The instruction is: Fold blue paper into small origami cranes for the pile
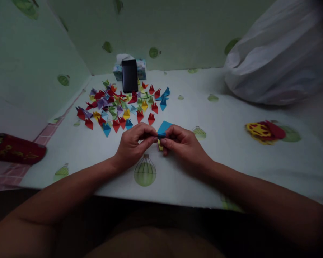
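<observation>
Between my hands is a piece of blue origami paper [165,127], partly folded, with a pointed flap standing up at the back. My left hand [137,142] pinches its left side between thumb and fingers. On the other side, my right hand [181,143] grips it the same way. A small yellow piece [159,146] shows just below the blue paper, mostly hidden by my fingers. Beyond my left hand lies a spread of small folded paper cranes [115,123] in red, blue, yellow, purple and green.
A dark phone [130,76] leans against a tissue box [141,70] behind the cranes. A red can-like container [18,148] lies at the left edge. Red and yellow cut-out shapes [265,130] rest at the right, below a large white plastic bag [274,61].
</observation>
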`<state>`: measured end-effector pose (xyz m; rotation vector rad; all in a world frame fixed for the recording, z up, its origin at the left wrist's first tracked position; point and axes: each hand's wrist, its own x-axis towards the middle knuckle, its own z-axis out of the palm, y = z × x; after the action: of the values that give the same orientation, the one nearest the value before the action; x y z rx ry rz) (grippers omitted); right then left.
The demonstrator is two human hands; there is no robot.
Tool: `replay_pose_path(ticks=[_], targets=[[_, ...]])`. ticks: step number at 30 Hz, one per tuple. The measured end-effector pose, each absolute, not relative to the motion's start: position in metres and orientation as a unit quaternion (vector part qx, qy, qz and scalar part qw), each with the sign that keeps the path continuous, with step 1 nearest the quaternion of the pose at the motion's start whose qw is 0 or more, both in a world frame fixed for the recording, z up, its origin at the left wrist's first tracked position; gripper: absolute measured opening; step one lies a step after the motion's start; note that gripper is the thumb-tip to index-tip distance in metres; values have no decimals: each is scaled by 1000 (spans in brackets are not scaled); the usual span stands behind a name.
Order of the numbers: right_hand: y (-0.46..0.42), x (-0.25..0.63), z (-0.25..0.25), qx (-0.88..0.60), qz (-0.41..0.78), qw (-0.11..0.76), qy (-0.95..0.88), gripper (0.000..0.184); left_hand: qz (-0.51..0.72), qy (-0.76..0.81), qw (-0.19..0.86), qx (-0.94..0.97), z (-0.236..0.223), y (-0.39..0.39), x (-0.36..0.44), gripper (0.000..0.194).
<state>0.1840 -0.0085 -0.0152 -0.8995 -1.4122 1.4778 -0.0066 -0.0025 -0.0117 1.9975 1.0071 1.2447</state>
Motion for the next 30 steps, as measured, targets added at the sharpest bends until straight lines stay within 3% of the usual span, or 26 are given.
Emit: replay_pose_path(ticks=[5,11,17,21,30], targets=[[-7,184,-14,-357,591,445,-570,18,470,374,322,732,-12,-3,-6,11],[-9,185,-14,-366,582,448,-572,19,455,370,301,752,-10,-3,-7,3],[-12,184,-14,-372,550,488,-566,19,494,392,446,635,-11,-4,-2,20],[-12,185,-15,-393,499,503,-586,16,446,401,547,584,-12,-4,-1,18],[-14,184,-18,-381,484,497,-611,19,462,358,592,555,-14,-3,-2,23]])
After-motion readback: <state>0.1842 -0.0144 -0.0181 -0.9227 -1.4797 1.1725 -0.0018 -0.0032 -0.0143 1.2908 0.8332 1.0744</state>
